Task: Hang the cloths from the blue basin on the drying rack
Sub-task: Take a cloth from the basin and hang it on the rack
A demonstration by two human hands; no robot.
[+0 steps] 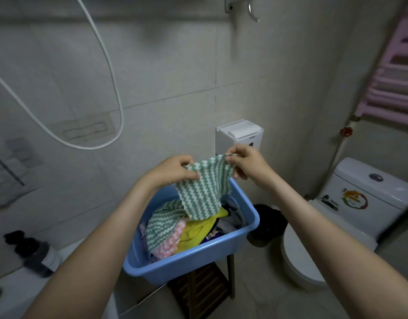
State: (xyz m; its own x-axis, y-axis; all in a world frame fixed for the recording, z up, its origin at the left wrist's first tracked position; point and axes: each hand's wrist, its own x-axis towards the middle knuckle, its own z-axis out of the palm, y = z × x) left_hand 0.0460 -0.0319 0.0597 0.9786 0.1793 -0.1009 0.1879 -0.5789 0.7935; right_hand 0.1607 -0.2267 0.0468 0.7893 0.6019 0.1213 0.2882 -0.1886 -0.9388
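Note:
A green-and-white striped cloth (205, 189) hangs above the blue basin (198, 256), held up by both hands. My left hand (173, 172) pinches its left top edge and my right hand (246, 163) pinches its right top corner. Inside the basin lie another green striped cloth (162, 223), a pink striped cloth (169, 241), a yellow cloth (197, 229) and grey ones (233, 218). The pink drying rack (391, 72) is on the wall at the upper right, well away from both hands.
The basin rests on a wooden stool (205, 288). A white toilet (336, 224) stands at the right, with a dark bin (268, 223) beside it. A white paper holder (240, 134) hangs on the wall behind. A shower hose (111, 72) loops at the left.

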